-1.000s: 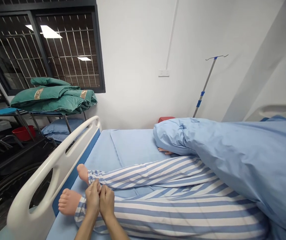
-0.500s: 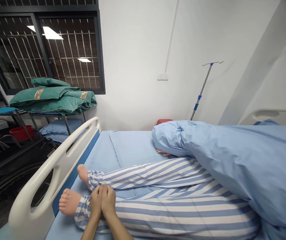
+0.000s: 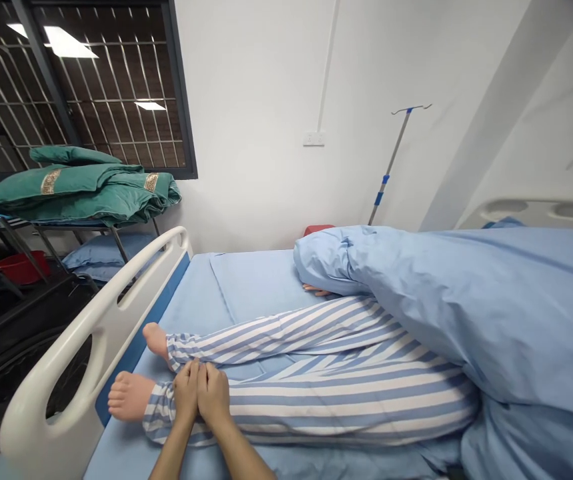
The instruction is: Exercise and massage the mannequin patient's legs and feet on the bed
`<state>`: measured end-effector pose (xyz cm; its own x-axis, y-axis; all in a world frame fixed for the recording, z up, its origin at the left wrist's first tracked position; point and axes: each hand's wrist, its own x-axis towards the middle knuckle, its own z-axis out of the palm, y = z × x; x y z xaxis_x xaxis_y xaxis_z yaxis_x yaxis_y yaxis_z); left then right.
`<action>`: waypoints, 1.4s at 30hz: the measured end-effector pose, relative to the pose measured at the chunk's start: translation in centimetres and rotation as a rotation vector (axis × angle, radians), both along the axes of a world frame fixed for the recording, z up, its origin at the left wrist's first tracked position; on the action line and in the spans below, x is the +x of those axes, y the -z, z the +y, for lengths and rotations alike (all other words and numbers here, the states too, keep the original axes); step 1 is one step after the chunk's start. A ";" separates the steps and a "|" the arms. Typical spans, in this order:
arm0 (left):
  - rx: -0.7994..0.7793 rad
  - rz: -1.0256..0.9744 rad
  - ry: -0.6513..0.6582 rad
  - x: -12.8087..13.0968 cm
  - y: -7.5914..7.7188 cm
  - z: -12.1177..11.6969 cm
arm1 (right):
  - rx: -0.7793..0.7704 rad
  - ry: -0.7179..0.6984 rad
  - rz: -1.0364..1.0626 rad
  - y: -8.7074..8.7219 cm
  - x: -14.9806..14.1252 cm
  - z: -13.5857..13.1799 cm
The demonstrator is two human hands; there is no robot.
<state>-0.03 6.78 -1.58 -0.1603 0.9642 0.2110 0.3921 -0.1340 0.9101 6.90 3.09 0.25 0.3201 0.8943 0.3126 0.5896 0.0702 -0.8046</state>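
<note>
L hand (image 3: 187, 393) and R hand (image 3: 213, 397) pressed side by side on striped pj leg (image 3: 316, 400), grip can't tell. Bare foot (image 3: 129, 396) just left, white bed rail (image 3: 101, 327) beyond.

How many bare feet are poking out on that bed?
2. The lower foot pokes from a striped trouser leg beside the white bed rail, next to the person's left hand; the upper foot lies just beyond it.

place: hospital ward | signs: hospital bed (image 3: 106, 327) with side rail | IV pole (image 3: 391, 167) | blue bedding (image 3: 466, 320)
</note>
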 end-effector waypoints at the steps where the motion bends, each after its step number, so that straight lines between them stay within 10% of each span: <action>1: -0.010 -0.026 0.009 0.2 0.1 0.0 | 0.003 0.003 0.021 -0.1 0.0 0.0; 11: -0.120 -0.312 0.066 1.6 -2.2 -0.2 | 0.042 0.024 0.172 -0.1 0.6 0.5; 26: 0.044 0.138 -0.009 1.7 -0.5 -1.0 | 0.047 0.009 0.221 0.4 0.8 1.0; 35: -0.019 0.230 -0.003 2.3 -0.7 -1.5 | 0.025 -0.040 0.024 -3.2 3.3 0.1; 42: 0.011 0.266 0.012 2.2 -0.4 -1.5 | 0.008 0.020 -0.085 -0.4 3.1 -1.4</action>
